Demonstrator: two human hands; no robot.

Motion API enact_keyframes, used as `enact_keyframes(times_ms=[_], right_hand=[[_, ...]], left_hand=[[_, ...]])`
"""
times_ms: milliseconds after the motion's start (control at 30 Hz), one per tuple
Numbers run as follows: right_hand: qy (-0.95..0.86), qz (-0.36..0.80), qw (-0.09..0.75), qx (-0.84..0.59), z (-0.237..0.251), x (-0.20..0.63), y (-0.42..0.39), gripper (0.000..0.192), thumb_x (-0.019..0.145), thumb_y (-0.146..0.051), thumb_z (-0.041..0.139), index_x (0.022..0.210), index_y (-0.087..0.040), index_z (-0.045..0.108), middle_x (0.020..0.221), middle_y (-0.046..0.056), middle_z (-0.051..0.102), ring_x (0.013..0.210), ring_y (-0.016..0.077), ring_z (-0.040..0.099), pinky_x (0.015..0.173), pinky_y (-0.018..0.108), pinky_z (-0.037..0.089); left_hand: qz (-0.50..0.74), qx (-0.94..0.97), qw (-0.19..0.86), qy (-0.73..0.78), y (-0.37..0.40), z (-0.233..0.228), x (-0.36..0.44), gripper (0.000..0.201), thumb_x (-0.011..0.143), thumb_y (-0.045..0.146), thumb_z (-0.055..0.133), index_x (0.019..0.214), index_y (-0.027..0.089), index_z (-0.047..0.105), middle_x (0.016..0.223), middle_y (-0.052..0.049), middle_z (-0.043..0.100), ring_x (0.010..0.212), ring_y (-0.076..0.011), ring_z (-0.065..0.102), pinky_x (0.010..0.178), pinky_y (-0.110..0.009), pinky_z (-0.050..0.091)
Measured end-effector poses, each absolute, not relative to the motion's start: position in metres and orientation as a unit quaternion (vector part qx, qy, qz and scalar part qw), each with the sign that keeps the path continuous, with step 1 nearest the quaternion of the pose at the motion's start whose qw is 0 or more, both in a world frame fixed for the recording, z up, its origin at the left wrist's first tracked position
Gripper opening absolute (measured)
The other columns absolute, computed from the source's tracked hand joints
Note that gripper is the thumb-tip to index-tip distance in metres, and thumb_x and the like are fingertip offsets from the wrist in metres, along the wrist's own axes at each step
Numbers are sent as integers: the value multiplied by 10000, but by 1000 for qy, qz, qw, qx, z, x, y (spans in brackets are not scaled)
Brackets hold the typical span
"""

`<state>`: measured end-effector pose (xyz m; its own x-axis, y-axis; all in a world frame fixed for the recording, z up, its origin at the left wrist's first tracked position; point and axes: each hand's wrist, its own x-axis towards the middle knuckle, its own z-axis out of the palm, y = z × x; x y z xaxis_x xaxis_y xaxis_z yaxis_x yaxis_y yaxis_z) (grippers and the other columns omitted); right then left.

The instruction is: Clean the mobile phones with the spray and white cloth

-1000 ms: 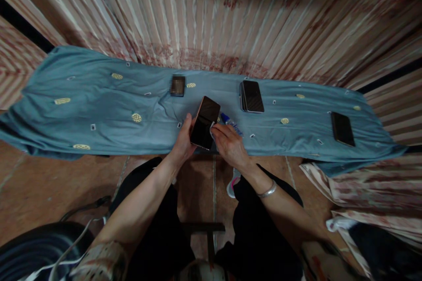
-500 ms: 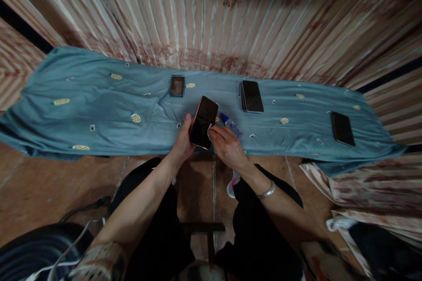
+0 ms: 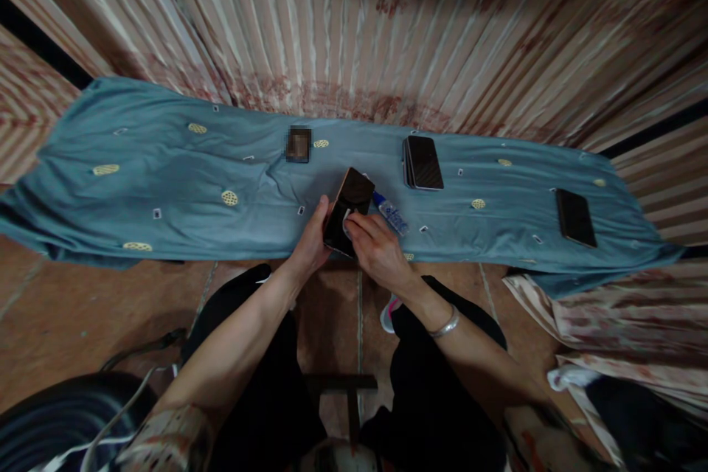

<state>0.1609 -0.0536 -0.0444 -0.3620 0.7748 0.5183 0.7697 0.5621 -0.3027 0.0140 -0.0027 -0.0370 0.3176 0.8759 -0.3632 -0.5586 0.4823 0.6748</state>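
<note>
My left hand (image 3: 313, 242) is wrapped round the left edge of a dark smartphone (image 3: 355, 192), which tilts to the right above the front of the cloth. Over its screen, the closed fingers of my right hand (image 3: 378, 245) pinch a small white wipe (image 3: 347, 218). Most of that wipe is hidden by the fingers; whether it is cloth or paper I cannot tell. Just right of the phone lies a clear bottle (image 3: 391, 214) with a blue cap, on its side.
A teal patterned cloth (image 3: 182, 177) covers the long narrow table. A stack of phones (image 3: 425, 162) lies right of centre, and another dark phone (image 3: 576, 217) is far right. A pixelated small item (image 3: 299, 144) lies behind my hands. A pleated curtain (image 3: 332, 29) hangs behind.
The phone has shifted slightly right and turned a little clockwise. My right hand has moved the white wipe from the screen's right edge in towards its middle.
</note>
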Motion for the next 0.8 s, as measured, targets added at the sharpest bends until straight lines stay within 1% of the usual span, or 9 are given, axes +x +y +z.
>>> enact_keyframes(times_ms=[133,233,467,667,800], right_hand=[[-834,10,314,-453,-42,155,-59,359,1069,-139,445,1274,-161,739,1266,152,746,1127,258,676,1028,440,611],[-833,-3,325,-448,-43,157,-58,353,1074,-148,444,1261,-143,743,1252,159,750,1101,252,676,1010,411,611],[-818,6,327,-473,-45,169,-47,367,1071,-158,440,1298,-155,728,1269,165,742,1123,277,670,1025,470,598],[-838,1,320,-442,-43,154,-60,384,1067,-141,429,1319,-175,716,1279,139,730,1114,260,665,1031,436,605],[-847,7,318,-426,-42,149,-64,394,1063,-121,423,1334,-162,706,1290,139,723,1149,257,658,1045,420,600]], left_hand=[[459,216,779,369,-1,-37,12,511,1054,504,495,751,150,704,624,-10,632,577,-129,565,584,-251,441],[453,212,784,368,-2,-36,14,513,1035,542,526,763,148,710,642,-15,650,592,-131,585,592,-245,455],[442,207,808,330,-6,-35,19,460,997,541,606,799,143,728,641,-6,645,617,-132,605,642,-242,488],[438,205,803,349,-5,-39,17,490,1015,527,574,725,149,686,612,1,613,560,-113,549,581,-236,439],[440,202,799,356,-6,-41,17,471,995,541,603,749,151,700,639,-4,626,592,-123,568,609,-246,457]])
